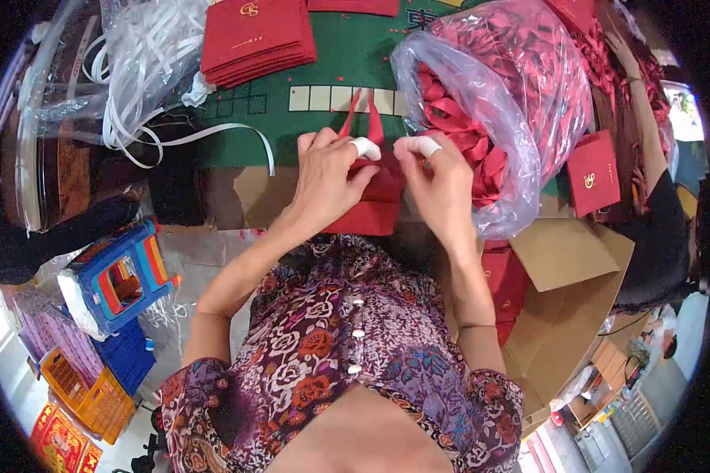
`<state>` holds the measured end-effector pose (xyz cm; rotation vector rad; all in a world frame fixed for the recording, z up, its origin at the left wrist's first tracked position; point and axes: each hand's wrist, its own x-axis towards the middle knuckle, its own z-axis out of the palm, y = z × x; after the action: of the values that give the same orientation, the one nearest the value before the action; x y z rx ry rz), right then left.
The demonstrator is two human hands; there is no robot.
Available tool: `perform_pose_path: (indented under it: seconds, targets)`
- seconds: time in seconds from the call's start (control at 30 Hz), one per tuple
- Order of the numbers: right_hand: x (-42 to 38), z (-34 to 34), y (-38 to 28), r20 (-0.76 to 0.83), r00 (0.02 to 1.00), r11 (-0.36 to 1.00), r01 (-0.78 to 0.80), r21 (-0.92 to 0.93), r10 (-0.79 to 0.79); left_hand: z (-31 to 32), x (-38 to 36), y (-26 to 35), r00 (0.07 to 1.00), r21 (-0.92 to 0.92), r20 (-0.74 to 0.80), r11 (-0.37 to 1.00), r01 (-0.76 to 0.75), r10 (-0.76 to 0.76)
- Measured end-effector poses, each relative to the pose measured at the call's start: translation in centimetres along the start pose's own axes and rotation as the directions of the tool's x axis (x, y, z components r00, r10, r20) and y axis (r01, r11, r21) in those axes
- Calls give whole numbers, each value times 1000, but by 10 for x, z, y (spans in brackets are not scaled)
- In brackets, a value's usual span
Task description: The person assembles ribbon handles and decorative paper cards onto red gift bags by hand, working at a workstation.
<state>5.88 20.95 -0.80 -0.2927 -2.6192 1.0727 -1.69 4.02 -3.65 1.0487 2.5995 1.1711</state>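
Observation:
A red bag lies at the front edge of the table, with a red ribbon loop standing up from its top. My left hand is at the ribbon's left side, fingers curled and pressed together, with a white cover on one finger. Just to the right, my right hand has its thumb and covered index finger pinched together near the bag's upper edge. Whatever lies between those fingertips is too small to make out. The bag's upper part is partly hidden by my hands.
Red bags are stacked at the back left, beside white ribbons. A clear plastic bag of red ribbons stands right, near another red bag. An open cardboard box is below. Another person's arm reaches in at far right.

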Motion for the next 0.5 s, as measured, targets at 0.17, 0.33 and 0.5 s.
perform_pose_path:
  seconds: [0.17, 0.33, 0.5]
  targets:
    - [24, -15, 22, 541, 834, 987, -156, 46, 107, 2, -6, 7, 974, 179, -41, 961, -212, 223]
    - [40, -9, 46, 734, 678, 898, -348, 268, 43, 4, -8, 6, 903, 245, -50, 881, -404, 428]
    - [42, 10, 53, 665, 743, 836, -410, 364, 75, 0, 1, 3, 929, 233, -53, 909, -346, 367]
